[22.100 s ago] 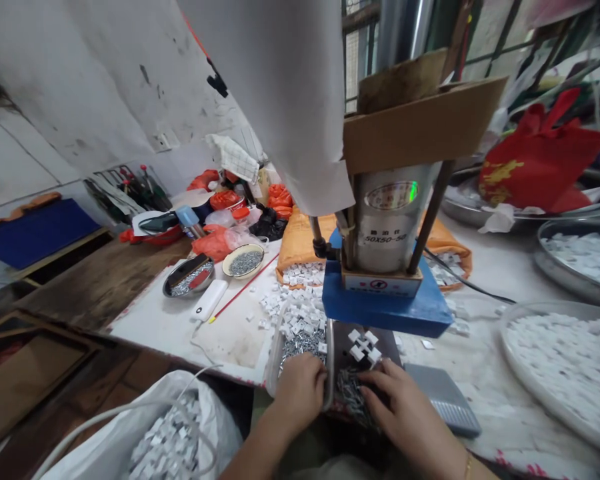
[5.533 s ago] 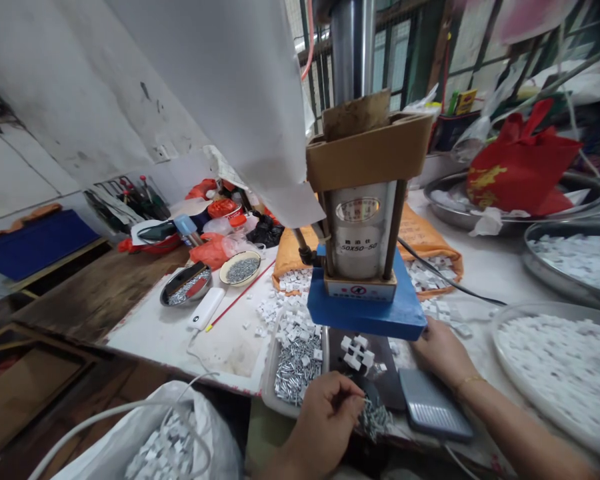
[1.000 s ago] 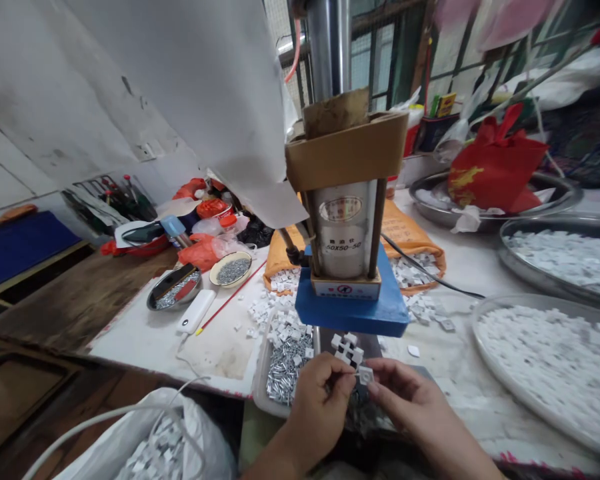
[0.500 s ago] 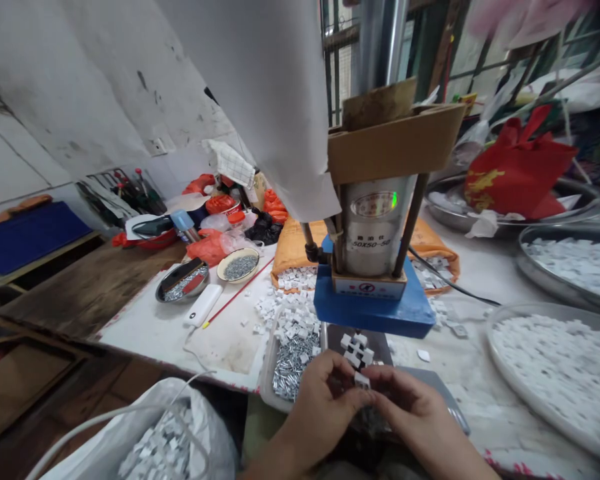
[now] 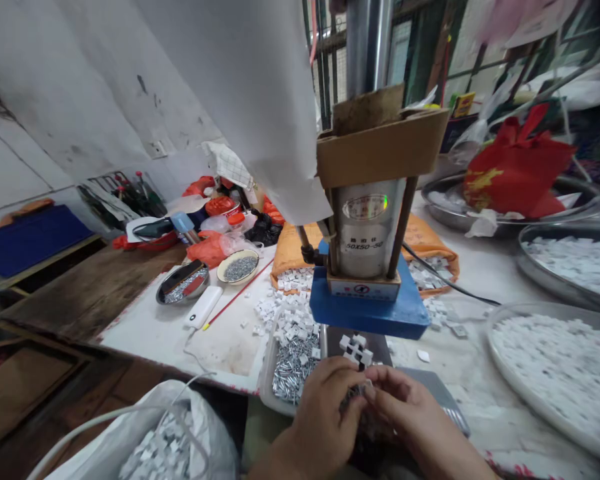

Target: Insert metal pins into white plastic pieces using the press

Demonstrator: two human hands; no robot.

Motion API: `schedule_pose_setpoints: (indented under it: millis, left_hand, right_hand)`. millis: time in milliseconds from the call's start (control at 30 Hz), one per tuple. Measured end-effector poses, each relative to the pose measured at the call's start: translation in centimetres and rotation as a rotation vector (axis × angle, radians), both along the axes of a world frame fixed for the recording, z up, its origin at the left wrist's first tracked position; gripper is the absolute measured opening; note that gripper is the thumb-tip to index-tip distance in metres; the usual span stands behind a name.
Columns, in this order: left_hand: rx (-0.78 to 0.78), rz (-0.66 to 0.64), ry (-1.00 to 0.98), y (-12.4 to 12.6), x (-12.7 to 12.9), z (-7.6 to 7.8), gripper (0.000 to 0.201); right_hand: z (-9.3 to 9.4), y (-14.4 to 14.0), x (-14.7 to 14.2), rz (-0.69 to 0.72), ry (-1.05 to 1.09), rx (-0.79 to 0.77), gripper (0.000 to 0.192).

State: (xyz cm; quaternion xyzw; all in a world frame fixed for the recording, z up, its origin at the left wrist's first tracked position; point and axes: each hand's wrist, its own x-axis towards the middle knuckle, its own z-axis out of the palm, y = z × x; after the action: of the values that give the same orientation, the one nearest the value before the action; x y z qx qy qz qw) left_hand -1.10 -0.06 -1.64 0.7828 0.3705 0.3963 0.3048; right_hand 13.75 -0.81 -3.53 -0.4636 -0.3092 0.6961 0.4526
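My left hand (image 5: 325, 407) and my right hand (image 5: 407, 410) meet at the fingertips, just in front of the blue base of the press. Pinched between them is a small white plastic piece (image 5: 368, 385), mostly covered by the fingers. Something grey and thin shows inside the curl of my left fingers, too blurred to name. Just beyond the fingertips, a cluster of white plastic pieces (image 5: 356, 349) sits on a dark plate (image 5: 336, 339). Left of my left hand stands a clear tray (image 5: 266, 387) with shiny nails (image 5: 289, 373) and white pieces.
The press (image 5: 367, 233) on its blue base (image 5: 370, 320) rises straight ahead. Right stands a round tray (image 5: 495, 347) heaped with white pieces. A white sack (image 5: 220, 427) of pieces is at lower left. Bowls of nails, a white power bank (image 5: 203, 308) and a red stick (image 5: 237, 295) lie leftward.
My left fingers have closed further over the white piece, which showed more plainly before. My left hand has turned slightly, its back now more toward me. The view has shifted a little.
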Motion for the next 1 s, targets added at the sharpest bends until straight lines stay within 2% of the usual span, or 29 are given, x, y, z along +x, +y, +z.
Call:
schedule_pose_setpoints:
  millis: [100, 167, 267, 333, 367, 433, 500, 567, 700, 900, 1000]
  left_hand:
    - [0.140, -0.067, 0.015, 0.3, 0.1, -0.1, 0.031]
    - [0.136, -0.061, -0.004, 1.0, 0.0, 0.1, 0.026]
    - [0.080, 0.082, -0.084, 2.7, -0.2, 0.2, 0.016]
    - [0.043, 0.205, -0.131, 4.0, -0.1, -0.1, 0.012]
    - [0.017, 0.220, -0.127, 4.5, 0.0, -0.4, 0.012]
    - [-0.012, 0.197, -0.119, 5.1, 0.3, -1.1, 0.014]
    - [-0.026, 0.182, -0.126, 5.3, 0.5, -1.6, 0.016]
    - [-0.051, 0.228, -0.151, 5.2, 0.6, -1.8, 0.013]
    - [-0.108, 0.325, -0.198, 4.9, 0.7, -1.3, 0.010]
    - [-0.006, 0.189, -0.135, 4.8, 1.4, -1.3, 0.014]
    - [-0.028, 0.208, -0.162, 4.7, 1.4, -1.5, 0.014]
  right_hand:
    - [0.2, 0.1, 0.0, -0.003, -0.055, 0.007, 0.038]
    - [0.7, 0.4, 0.5, 0.008, -0.124, 0.031, 0.042]
    - [1.3, 1.3, 2.0, -0.116, -0.373, 0.220, 0.045]
    - [1.4, 2.1, 2.9, -0.196, -0.625, 0.374, 0.036]
    - [1.3, 2.4, 3.1, -0.205, -0.741, 0.442, 0.033]
    - [1.1, 2.9, 3.2, -0.165, -0.916, 0.562, 0.030]
    - [0.8, 3.3, 2.7, -0.096, -1.001, 0.699, 0.033]
    - [0.4, 3.7, 2.0, -0.023, -1.054, 0.779, 0.036]
    - [-0.8, 4.3, 0.8, 0.042, -1.168, 0.728, 0.028]
    - [-1.9, 4.0, 0.3, -0.002, -1.305, 0.658, 0.025]
    - [-1.7, 3.9, 0.3, 0.001, -1.305, 0.657, 0.024]
